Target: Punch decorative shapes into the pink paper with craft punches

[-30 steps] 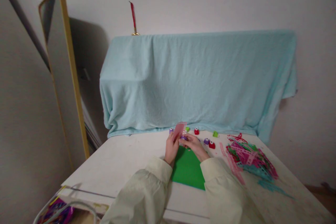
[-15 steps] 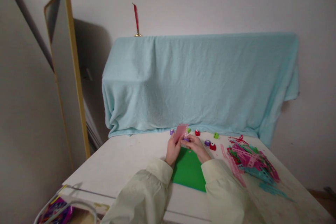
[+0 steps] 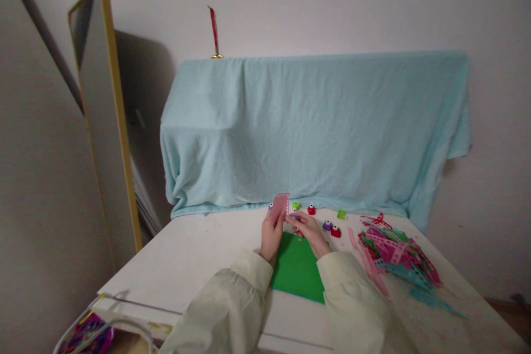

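Left hand grips the lower edge of a small pink perforated paper card, holding it upright above the white tabletop with its long axis running up and a little away from the wrist. Right hand sits just beside it, fingers closed around a small purple paper punch that meets the card's lower right side; how far the card sits inside the punch is too small to tell. Both hands touch the card, the left carrying it and the right working at its edge. Directly beneath the hands, toward the person's body, lies a flat green sheet of craft paper between the two pale cream sleeves. Beyond the right hand's knuckles stand several more little punches: a green one, a red one, another green, a purple and a red. Further out to the right of the right hand sprawls a loose heap of pink, teal and magenta punched paper strips. Past the hands hangs a light blue cloth draped over furniture, and far to the left a gold-framed mirror leans on the wall. No writing, label or brand can be read anywhere.
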### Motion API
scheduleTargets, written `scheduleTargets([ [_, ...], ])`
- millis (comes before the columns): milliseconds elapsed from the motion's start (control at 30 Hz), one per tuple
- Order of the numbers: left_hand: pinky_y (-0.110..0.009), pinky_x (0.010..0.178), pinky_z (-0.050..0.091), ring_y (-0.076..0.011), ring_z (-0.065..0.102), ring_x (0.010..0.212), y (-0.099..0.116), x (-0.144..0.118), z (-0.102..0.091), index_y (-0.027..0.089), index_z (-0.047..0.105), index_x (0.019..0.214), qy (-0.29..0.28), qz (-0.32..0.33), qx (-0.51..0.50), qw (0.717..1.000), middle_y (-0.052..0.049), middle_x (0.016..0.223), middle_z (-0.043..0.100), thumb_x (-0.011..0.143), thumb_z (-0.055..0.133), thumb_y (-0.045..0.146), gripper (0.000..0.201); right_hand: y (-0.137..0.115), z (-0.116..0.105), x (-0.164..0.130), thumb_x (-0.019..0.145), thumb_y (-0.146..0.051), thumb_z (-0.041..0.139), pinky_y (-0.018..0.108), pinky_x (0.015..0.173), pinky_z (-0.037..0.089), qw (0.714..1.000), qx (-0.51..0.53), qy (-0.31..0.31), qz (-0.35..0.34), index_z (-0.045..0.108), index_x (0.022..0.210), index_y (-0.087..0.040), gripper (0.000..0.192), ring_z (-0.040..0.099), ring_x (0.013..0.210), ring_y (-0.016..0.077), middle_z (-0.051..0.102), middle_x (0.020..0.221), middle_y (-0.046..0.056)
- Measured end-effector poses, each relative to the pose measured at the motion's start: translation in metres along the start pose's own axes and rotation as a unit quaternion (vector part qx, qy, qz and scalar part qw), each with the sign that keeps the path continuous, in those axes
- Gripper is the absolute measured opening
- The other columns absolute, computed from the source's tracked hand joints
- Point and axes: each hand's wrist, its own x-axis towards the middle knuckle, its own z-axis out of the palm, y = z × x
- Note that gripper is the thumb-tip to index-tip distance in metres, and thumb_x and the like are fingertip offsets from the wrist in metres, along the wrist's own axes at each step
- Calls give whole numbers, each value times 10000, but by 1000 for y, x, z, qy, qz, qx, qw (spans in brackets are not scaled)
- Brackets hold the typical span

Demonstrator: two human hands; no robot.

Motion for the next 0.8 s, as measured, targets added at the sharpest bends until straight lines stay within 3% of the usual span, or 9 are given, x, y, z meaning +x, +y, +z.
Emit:
scheduleTargets([
  [267,-300,758,464,-211,609,865,5,-1,0,145,642,1041,-9,-26,-11,1000,-88,933,684,852,507,427,365,-3,-8,0,702,-582,622,217,413,343,996,66,62,-13,605,872,-178,439,525,511,115,654,768,58],
  [800,-298,782,448,-214,596,887,6,-1,-2,127,641,1027,-16,-25,-18,999,-100,951,674,856,499,436,380,7,-10,6,711,-591,622,206,404,359,992,102,76,0,603,817,-171,434,527,483,102,662,730,64],
])
